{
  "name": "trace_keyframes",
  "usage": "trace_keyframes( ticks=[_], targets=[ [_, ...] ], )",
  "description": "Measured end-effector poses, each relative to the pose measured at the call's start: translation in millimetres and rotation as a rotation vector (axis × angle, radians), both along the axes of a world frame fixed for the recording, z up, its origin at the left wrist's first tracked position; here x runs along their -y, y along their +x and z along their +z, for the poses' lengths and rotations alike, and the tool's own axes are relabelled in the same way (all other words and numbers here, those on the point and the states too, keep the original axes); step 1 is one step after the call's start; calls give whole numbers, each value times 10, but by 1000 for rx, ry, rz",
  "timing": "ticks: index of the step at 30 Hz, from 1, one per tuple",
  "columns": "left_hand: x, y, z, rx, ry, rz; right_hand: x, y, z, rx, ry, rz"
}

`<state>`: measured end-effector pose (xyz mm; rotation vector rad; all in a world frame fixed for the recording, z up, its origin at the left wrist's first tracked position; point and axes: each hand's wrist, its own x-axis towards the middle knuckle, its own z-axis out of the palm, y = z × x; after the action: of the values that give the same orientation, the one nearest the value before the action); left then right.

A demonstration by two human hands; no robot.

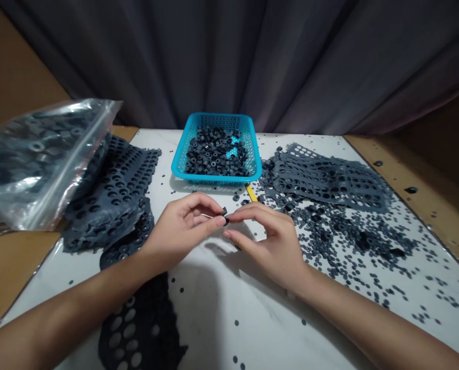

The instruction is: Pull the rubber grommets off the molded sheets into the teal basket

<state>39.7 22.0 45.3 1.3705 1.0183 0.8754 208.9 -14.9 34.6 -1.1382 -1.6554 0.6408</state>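
Observation:
Above the white tabletop, my left hand pinches a small black rubber piece between thumb and fingertips. My right hand is close against it from the other side. Its forefinger touches the dark piece's right end, while the thumb sits a little lower with a gap between. A blue plastic basket stands just beyond both hands, holding many small black rubber pieces. Part of a yellow stick-like thing shows between the basket and my right hand; the hand hides the rest.
Perforated dark rubber sheets lie at left, near left and right. A clear zip bag of rubber pieces rests at far left. Small black discs are scattered over the table's right side. A dark curtain hangs behind.

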Motion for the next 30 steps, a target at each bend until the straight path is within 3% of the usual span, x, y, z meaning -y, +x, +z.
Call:
trace_keyframes(
  ticks=[5, 12, 22, 30],
  targets=[
    [55, -11, 34, 23, -17, -25, -2, -3, -8, -206, -167, 2],
    [-3, -34, 91, -54, 14, 138, -28, 11, 30, -405, -365, 33],
    [-26, -24, 14, 71, -37, 115, -20, 18, 41, -533, -454, 80],
    [-13, -15, 22, 40, 77, 111, -6, 25, 28, -759, -506, 132]
  ],
)
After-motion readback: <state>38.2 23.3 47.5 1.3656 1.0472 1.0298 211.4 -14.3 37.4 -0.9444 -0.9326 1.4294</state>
